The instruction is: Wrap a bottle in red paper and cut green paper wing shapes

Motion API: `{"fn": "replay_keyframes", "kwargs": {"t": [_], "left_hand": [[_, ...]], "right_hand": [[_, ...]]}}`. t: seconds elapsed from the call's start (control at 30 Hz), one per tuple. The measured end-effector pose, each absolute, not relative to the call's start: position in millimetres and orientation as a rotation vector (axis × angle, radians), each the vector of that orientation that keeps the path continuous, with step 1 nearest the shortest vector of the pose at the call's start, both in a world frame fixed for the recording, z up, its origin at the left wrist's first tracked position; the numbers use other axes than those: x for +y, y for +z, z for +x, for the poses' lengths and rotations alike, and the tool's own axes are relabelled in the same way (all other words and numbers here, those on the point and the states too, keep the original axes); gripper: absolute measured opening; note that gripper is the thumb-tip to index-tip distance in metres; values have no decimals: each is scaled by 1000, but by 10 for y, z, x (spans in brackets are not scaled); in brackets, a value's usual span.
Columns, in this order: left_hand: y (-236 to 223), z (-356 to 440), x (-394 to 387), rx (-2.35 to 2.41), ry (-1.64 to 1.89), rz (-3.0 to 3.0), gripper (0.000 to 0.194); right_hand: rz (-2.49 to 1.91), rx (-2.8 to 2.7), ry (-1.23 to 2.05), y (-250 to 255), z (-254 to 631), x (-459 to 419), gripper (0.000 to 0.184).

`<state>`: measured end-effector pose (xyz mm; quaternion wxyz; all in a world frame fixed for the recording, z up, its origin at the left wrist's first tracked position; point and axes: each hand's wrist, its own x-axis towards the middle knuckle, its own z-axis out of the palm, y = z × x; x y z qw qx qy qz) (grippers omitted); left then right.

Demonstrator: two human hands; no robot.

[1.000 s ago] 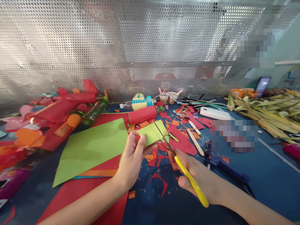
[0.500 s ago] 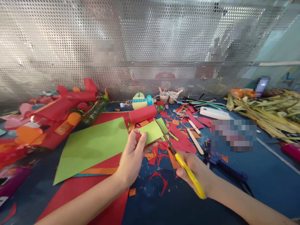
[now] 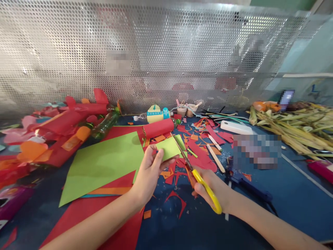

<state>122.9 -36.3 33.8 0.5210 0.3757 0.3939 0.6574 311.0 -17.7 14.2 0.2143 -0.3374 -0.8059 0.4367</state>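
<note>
Between thumb and fingers, my left hand [image 3: 151,170] pinches a small piece of light green paper [image 3: 168,148]. My right hand [image 3: 212,185] is closed round the yellow handles of a pair of scissors [image 3: 203,184]. The blades lie along the right edge of the green piece, with a narrow green part showing on their far side. Red and orange paper scraps [image 3: 199,158] are scattered under and beyond both hands. Left of my left hand, a large light green sheet [image 3: 104,163] rests on orange, blue and red sheets [image 3: 104,222].
A red-wrapped bottle [image 3: 160,127] lies behind the hands. Red bottle figures [image 3: 70,119] and a green bottle [image 3: 105,125] crowd the left. At right are a blue glue gun [image 3: 247,184], wooden sticks [image 3: 215,158] and dried stalks [image 3: 299,128]. A perforated metal screen [image 3: 161,41] stands behind.
My right hand and the scissor handles have shifted slightly up and left. The handles look closer together. My left hand keeps its hold on the green paper.
</note>
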Motion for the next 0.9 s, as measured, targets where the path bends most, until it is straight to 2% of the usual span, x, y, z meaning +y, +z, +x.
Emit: {"fn": "replay_keyframes", "kwargs": {"t": [0.13, 0.4, 0.47, 0.57, 0.63, 0.8, 0.9], "left_hand": [[320, 1242, -359, 955, 1572, 921, 13], [283, 1207, -345, 1022, 1545, 858, 23], [270, 1185, -322, 1068, 1517, 834, 27], [224, 1158, -288, 1188, 1420, 905, 28], [171, 1147, -263, 1269, 1355, 991, 28], [67, 1167, -233, 1255, 1346, 1114, 38], [84, 1197, -274, 1245, 1270, 1250, 20]], "right_hand": [[-896, -2235, 1188, 177, 3112, -164, 60], [-1058, -2130, 1274, 103, 3093, -88, 44], [-1233, -2139, 1077, 153, 3089, -11, 39], [-1468, -2213, 465, 237, 3139, 180, 23], [-1538, -2211, 175, 245, 3208, 332, 20], [-1532, -2261, 36, 188, 3348, 555, 11], [-1454, -2286, 5, 231, 3339, 447, 9]]}}
